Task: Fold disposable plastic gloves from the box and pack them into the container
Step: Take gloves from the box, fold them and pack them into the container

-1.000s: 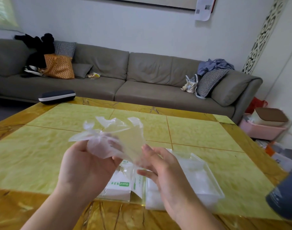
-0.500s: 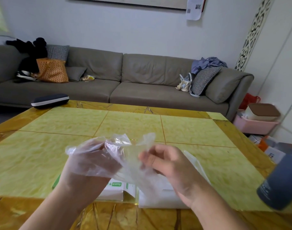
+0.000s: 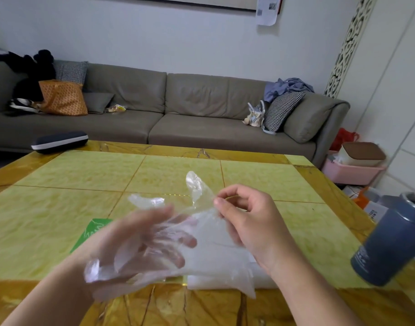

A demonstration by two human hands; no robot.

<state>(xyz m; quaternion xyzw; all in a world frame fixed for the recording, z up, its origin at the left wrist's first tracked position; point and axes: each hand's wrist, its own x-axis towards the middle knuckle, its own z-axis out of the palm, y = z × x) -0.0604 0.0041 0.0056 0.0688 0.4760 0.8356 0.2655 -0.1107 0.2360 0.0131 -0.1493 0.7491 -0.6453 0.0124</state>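
A clear plastic glove [image 3: 201, 236] hangs spread between my hands above the near part of the table. My left hand [image 3: 140, 241] lies under and partly inside it, fingers extended and blurred, seen through the film. My right hand [image 3: 246, 222] pinches the glove's upper edge between thumb and forefinger. Beneath them, the green and white glove box [image 3: 93, 229] shows only a corner at the left. The clear container [image 3: 260, 276] with white contents peeks out below my right wrist.
The yellow stone table [image 3: 178, 175] has an amber border. A dark blue cylindrical can [image 3: 394, 241] stands at the right edge. A dark case [image 3: 59, 141] lies at the far left corner. A grey sofa [image 3: 178, 114] runs behind; a pink bin [image 3: 352, 170] sits on the floor at right.
The crumpled glove has been pulled open and spread out. My left hand has stretched its fingers under the film, and my right hand has lifted to pinch the top edge. The view tilted down.
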